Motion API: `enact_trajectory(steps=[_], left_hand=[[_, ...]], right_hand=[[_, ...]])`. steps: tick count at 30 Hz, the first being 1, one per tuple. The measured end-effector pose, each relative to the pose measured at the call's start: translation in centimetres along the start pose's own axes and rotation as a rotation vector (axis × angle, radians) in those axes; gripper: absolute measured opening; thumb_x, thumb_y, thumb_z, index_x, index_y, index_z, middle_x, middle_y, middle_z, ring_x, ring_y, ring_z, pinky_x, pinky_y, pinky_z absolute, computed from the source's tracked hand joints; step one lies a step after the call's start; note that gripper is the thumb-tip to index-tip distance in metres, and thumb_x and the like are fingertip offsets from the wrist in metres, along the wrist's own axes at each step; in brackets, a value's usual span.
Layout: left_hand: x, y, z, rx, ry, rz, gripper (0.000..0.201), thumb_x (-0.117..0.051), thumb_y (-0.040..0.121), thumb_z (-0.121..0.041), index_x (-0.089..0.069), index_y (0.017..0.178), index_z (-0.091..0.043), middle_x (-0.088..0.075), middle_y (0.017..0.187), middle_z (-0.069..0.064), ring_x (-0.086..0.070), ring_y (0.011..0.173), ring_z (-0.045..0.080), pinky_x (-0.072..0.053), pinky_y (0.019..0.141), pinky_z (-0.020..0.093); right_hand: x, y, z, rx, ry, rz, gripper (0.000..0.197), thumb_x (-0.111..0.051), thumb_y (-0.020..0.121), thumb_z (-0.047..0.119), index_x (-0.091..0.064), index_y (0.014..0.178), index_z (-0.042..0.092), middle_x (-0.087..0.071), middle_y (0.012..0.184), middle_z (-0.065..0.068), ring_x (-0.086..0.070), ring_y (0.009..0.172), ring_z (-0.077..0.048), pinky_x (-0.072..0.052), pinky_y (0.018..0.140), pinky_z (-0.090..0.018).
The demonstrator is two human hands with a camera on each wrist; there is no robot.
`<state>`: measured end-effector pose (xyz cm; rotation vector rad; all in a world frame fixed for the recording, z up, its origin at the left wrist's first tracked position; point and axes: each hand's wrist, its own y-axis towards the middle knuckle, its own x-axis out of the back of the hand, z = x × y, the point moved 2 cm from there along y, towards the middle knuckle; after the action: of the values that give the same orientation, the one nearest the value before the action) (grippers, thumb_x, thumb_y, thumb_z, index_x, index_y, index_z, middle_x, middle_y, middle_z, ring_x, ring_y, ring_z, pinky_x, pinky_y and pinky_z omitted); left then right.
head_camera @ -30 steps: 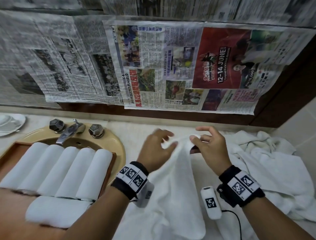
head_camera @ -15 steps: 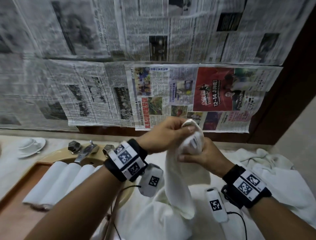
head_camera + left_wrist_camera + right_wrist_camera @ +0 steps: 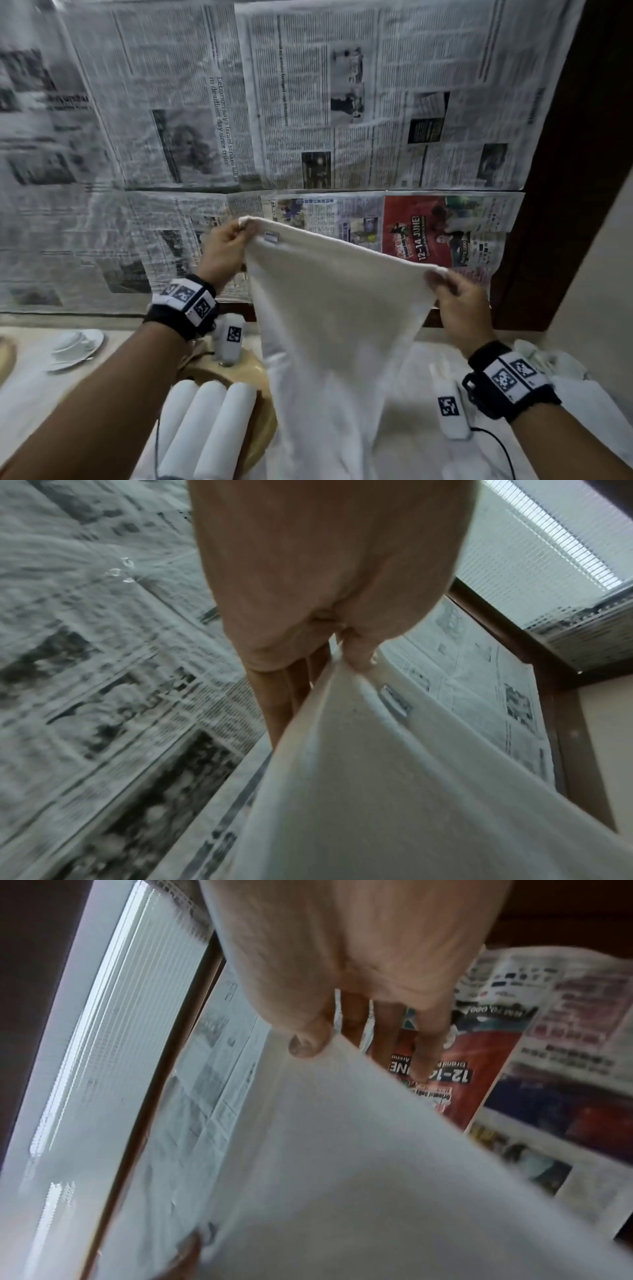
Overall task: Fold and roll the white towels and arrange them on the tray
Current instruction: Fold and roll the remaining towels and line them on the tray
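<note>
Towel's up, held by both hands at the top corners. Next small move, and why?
Probably lower the towel flat onto the counter to start folding. The left hand and right hand pinch its top corners and it hangs spread open, unfolded, while rolled towels already lie at lower left.

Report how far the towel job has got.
Done: three rolled towels show on the tray, which is mostly hidden under them. In hand: the left hand and right hand each pinch a top corner of an open white towel, held up, not yet folded. Left: folding and rolling it, plus the loose towels heaped at right.
</note>
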<state>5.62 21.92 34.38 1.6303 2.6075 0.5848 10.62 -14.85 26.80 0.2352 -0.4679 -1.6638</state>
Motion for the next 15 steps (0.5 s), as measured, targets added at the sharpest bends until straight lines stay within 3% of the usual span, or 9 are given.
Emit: enact_trajectory(steps=[2,5,8,11,13,15], left_hand=[[0.0,-1.2,1.8,0.06,-0.068,0.03,0.023,-0.05,0.105,-0.03,-0.07,0.101,-0.019,-0.068,0.091,0.008,-0.063,0.082,0.03,-0.058,0.064,0.042],[0.2,-3.0,3.6,0.135,-0.159,0.135,0.031,-0.05,0.104,-0.028,-0.065,0.114,-0.003,-0.069,0.105,0.019,-0.063,0.088,0.034,-0.054,0.075,0.045],[-0.3,-3.4,3.8,0.171,-0.22,0.19,0.031,-0.049,0.105,-0.021,-0.065,0.12,0.0,-0.072,0.112,0.021,-0.068,0.096,0.033,-0.054,0.088,0.047],[-2.2,-2.0,4.7,0.23,-0.113,0.128,0.029,-0.049,0.106,-0.023,-0.069,0.106,-0.001,-0.074,0.096,0.02,-0.068,0.079,0.028,-0.057,0.071,0.038],[-3.6,-0.4,6.9,0.266,0.064,0.084,0.03,-0.052,0.105,-0.026,-0.071,0.095,-0.005,-0.073,0.083,0.015,-0.064,0.066,0.023,-0.052,0.056,0.03],[-5.0,1.2,10.7,0.316,0.24,0.114,0.035,-0.056,0.1,-0.033,-0.069,0.087,-0.003,-0.071,0.083,0.018,-0.063,0.068,0.025,-0.048,0.058,0.031]], right_hand=[[-0.4,-0.6,0.6,-0.019,0.074,0.004,0.015,-0.055,0.101,0.031,-0.07,0.097,0.029,-0.072,0.084,0.01,-0.064,0.076,0.0,-0.052,0.067,-0.015],[-0.7,-1.4,1.1,-0.064,0.153,-0.025,0.021,-0.047,0.105,0.028,-0.067,0.102,0.023,-0.07,0.086,0.012,-0.063,0.075,0.004,-0.05,0.066,-0.012],[-0.5,-0.6,0.5,-0.122,0.116,-0.056,0.028,-0.046,0.106,0.03,-0.066,0.093,0.014,-0.065,0.074,0.011,-0.059,0.063,0.001,-0.047,0.056,-0.015],[-0.8,1.8,-2.6,-0.215,-0.038,0.016,0.042,-0.047,0.103,0.035,-0.061,0.089,-0.003,-0.059,0.078,-0.005,-0.055,0.07,-0.016,-0.042,0.064,-0.029],[-1.3,3.2,-5.8,-0.286,-0.14,0.065,0.042,-0.048,0.102,0.033,-0.061,0.088,-0.004,-0.061,0.08,-0.009,-0.057,0.076,-0.022,-0.04,0.068,-0.032],[-1.8,4.1,-9.3,-0.371,-0.267,0.112,0.04,-0.049,0.101,0.032,-0.063,0.088,-0.003,-0.065,0.084,-0.014,-0.061,0.083,-0.03,-0.04,0.07,-0.033]])
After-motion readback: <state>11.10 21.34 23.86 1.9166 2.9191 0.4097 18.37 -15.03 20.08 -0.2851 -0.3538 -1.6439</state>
